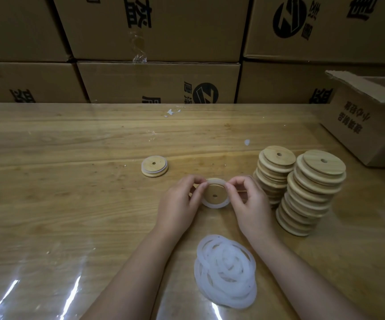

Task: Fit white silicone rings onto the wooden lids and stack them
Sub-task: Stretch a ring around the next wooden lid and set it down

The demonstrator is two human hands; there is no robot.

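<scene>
Both hands meet over the middle of the wooden surface (71, 204), gripping one wooden lid (214, 192) between them. The left hand (177, 204) pinches the lid's left edge with curled fingers and thumb, and the right hand (249, 202) pinches its right edge the same way. A white silicone ring (217, 205) sits around the lid's rim, and both sets of fingertips touch it at the upper edge. The lid has a small hole in its centre.

Just below the hands, between the two forearms, lies a loose pile of white rings (225, 271). To the right of the right hand stand two tall, leaning stacks of bare lids (311, 192), close beside each other. Beyond the left hand, apart from it, lies a finished lid with its ring (154, 166). Farther right of the stacks sits an open cardboard box (369, 125), and stacked cartons (159, 42) line the far edge.
</scene>
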